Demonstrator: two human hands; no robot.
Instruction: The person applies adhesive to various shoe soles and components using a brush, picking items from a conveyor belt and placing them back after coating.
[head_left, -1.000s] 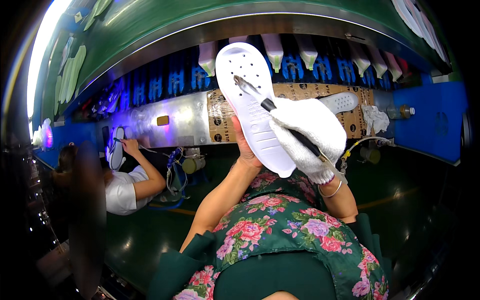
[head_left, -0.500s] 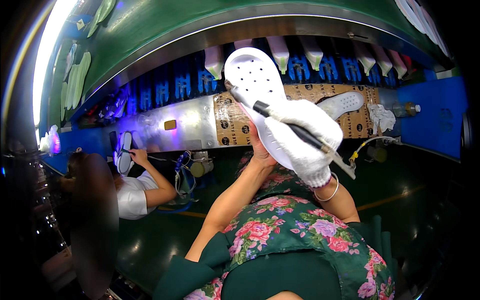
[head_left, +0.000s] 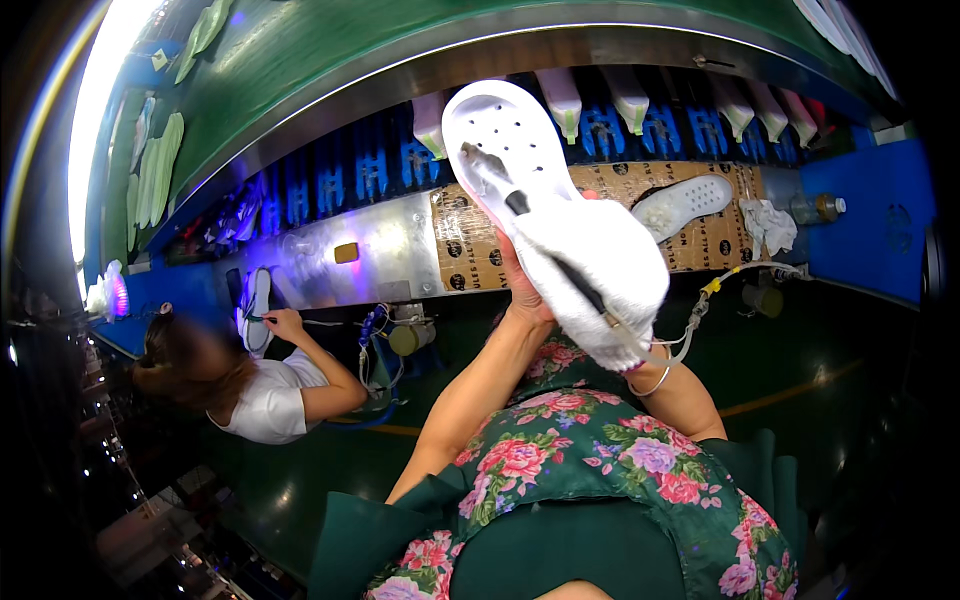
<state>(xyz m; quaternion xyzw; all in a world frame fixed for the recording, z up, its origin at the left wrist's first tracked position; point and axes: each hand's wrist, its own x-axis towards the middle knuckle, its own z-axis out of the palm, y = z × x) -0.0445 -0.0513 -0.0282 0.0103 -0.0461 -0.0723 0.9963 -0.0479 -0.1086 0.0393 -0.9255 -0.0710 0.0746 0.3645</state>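
Observation:
A white shoe sole [head_left: 535, 160], dotted with small holes near its far end, is tilted up in front of me. My left hand [head_left: 522, 288] is closed around its left edge from beneath. In a white knitted glove, my right hand [head_left: 610, 255] grips a dark-handled brush [head_left: 582, 284] fed by a thin hose. The brush's bristle end rests on or just over the sole's upper left part; contact is hard to tell. Glove and brush cover the sole's near half. Beyond my right hand, another pale sole [head_left: 690, 207] with holes lies on the cardboard [head_left: 470, 240].
To the right are a crumpled white cloth [head_left: 768, 226] and a capped bottle [head_left: 818, 208]. The hose [head_left: 690, 325] hangs by my right wrist. A brownish block [head_left: 346, 252] sits on the metal bench. At left, a co-worker [head_left: 275, 395] holds a grey sole. Pink-white pieces [head_left: 560, 100] line the shelf.
The brush has shifted slightly left and down along the sole, with my gloved hand turning with it. The sole has moved slightly up and left in view.

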